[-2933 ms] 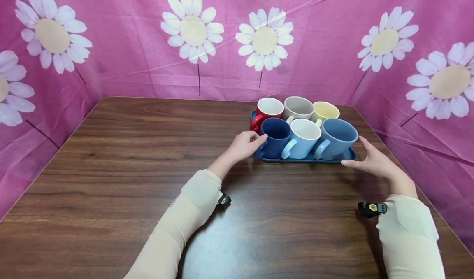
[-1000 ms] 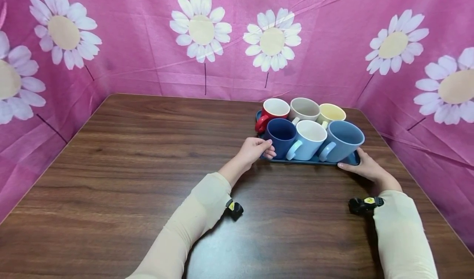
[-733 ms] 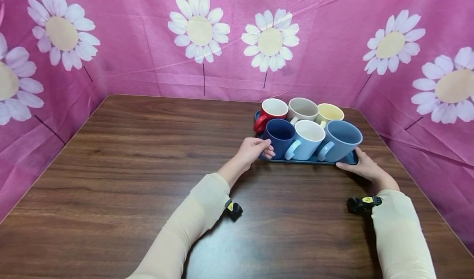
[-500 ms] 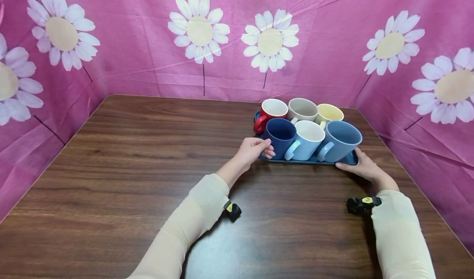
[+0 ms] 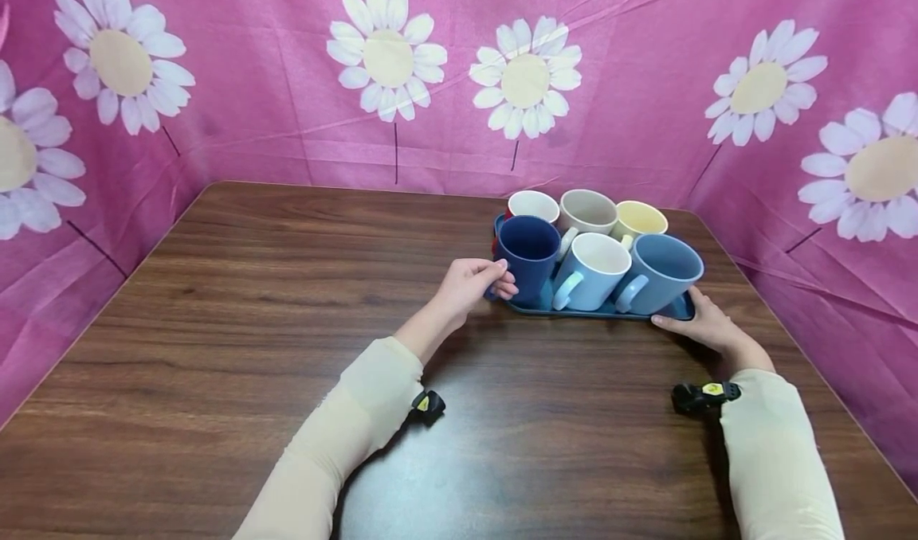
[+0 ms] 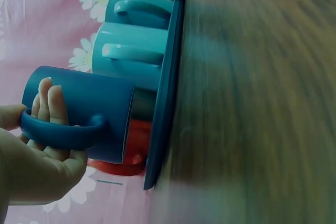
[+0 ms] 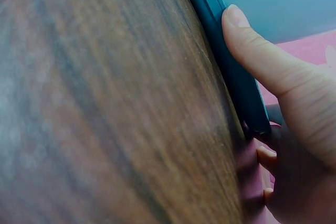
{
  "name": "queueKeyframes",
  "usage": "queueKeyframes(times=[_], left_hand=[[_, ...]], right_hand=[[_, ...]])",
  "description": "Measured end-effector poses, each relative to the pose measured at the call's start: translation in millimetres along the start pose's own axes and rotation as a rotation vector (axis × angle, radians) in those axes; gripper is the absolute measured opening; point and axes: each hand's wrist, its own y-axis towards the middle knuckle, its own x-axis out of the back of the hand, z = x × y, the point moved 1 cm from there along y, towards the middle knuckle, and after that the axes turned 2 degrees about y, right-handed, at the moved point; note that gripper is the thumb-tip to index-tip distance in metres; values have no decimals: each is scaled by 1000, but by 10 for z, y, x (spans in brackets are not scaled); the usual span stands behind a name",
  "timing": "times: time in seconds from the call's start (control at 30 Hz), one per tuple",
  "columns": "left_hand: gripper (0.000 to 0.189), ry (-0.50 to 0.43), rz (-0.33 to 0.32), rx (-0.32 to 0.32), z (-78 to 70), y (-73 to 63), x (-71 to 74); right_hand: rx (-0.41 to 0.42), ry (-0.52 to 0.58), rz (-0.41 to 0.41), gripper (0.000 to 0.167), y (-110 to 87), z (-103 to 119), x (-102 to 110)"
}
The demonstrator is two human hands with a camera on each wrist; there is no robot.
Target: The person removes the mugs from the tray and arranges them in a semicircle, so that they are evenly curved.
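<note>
In the head view my left hand [image 5: 462, 289] grips the handle of a dark blue mug [image 5: 529, 273] over the tray's front left. The left wrist view shows fingers threaded through the handle [image 6: 68, 134] and a gap between the mug's base and the blue tray [image 6: 167, 93]. At the tray's right front corner, my right hand [image 5: 710, 326] holds the edge. Its thumb [image 7: 257, 51] presses along the front side and the other fingers curl around the end, partly hidden. Beside the lifted mug stand a light blue mug [image 5: 594, 281] and a larger blue mug [image 5: 656, 281].
Behind, on the same tray, are a red mug with white inside [image 5: 532, 205], a grey mug [image 5: 588, 209] and a yellow mug [image 5: 640, 218]. The tray sits at the back right of a brown wooden table [image 5: 287, 285]. A pink flowered cloth [image 5: 459, 150] hangs behind.
The right hand has closed in on the tray's corner. The left hand has raised the dark blue mug off the tray and shifted it slightly left, so it covers more of the red mug.
</note>
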Motion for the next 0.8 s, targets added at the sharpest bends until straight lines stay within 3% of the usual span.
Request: queueKeyframes(times=[0.13,0.37,0.8], left_hand=[[30,-42,-24,-38,-29,-61,111],[32,-20,-87,-73,-137,-185,371],[33,12,-204,-61,-187,-399,864]], right_hand=[[-13,-3,2,95,13,-23,-16],[-15,-13,-1,96,5,-9,0],[-6,37,17,95,-3,5,-4]])
